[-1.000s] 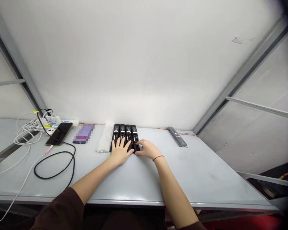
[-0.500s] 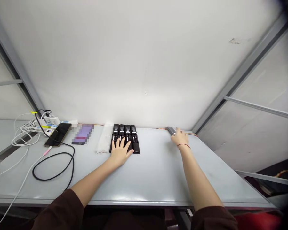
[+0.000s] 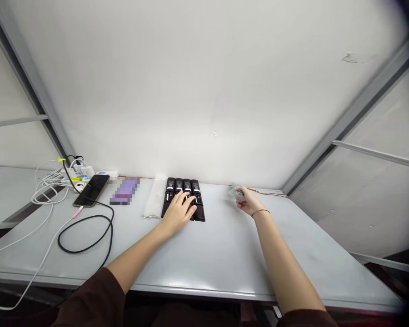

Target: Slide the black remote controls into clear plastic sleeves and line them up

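Note:
Several black remote controls (image 3: 199, 213) lie side by side with their backs up, battery compartments uncovered. Across their lower halves rests my left hand (image 3: 178, 212), fingers apart, touching but not gripping them; it covers part of the middle ones. My right hand (image 3: 248, 202) is closed on a small grey pack in clear plastic (image 3: 237, 193) near the wall side of the table. What is inside the plastic is too small to make out. Left of the remotes lies a flat translucent plastic bag (image 3: 154, 200).
A black phone (image 3: 92, 190) and a blurred purple packet (image 3: 126, 190) lie on the left of the grey table (image 3: 218, 263). Beyond them are a white power strip (image 3: 107, 173) and tangled white cables (image 3: 47, 186). A black cable (image 3: 85, 250) loops forward. Thin coloured wires (image 3: 269, 194) run along the wall.
My right hand has lifted the grey pack from beside the wall and drawn it slightly left. My left hand stays on the remotes, shifted a little right across them. The view has turned slightly.

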The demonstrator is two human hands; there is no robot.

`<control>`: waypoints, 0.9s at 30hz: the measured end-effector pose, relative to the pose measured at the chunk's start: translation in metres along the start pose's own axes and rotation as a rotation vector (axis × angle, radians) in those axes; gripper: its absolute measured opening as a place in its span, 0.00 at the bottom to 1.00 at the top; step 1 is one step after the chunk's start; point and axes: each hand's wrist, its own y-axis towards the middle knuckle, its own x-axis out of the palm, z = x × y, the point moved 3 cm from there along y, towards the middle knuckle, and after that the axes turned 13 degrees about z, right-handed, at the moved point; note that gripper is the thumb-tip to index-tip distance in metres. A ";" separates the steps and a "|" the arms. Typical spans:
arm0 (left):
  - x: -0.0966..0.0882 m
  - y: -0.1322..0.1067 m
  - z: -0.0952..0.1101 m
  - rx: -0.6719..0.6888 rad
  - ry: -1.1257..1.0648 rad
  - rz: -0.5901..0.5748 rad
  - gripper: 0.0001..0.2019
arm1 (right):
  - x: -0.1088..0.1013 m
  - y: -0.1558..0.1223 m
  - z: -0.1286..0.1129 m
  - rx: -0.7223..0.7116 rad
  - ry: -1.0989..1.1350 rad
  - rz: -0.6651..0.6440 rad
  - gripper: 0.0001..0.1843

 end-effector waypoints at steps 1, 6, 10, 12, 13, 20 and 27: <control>-0.001 0.002 -0.001 -0.024 -0.105 0.013 0.23 | 0.012 -0.013 -0.009 0.006 0.034 -0.047 0.12; 0.005 0.010 -0.016 -0.474 -0.706 0.058 0.26 | 0.078 -0.101 -0.048 0.070 0.350 -0.600 0.11; 0.008 0.011 -0.019 -0.841 -1.126 0.129 0.29 | 0.116 -0.149 -0.044 -0.013 0.317 -0.700 0.18; 0.003 0.011 -0.018 -0.934 -1.221 0.257 0.27 | 0.124 -0.158 -0.037 -0.128 0.311 -0.651 0.22; 0.001 0.010 -0.017 -0.974 -1.252 0.308 0.25 | 0.126 -0.160 -0.034 -0.162 0.296 -0.649 0.23; -0.019 0.014 -0.010 -1.025 -1.283 0.437 0.28 | 0.126 -0.176 -0.022 -0.079 0.214 -0.858 0.23; -0.028 0.014 -0.006 -0.876 -1.242 0.420 0.32 | 0.129 -0.181 -0.018 0.084 0.378 -0.903 0.23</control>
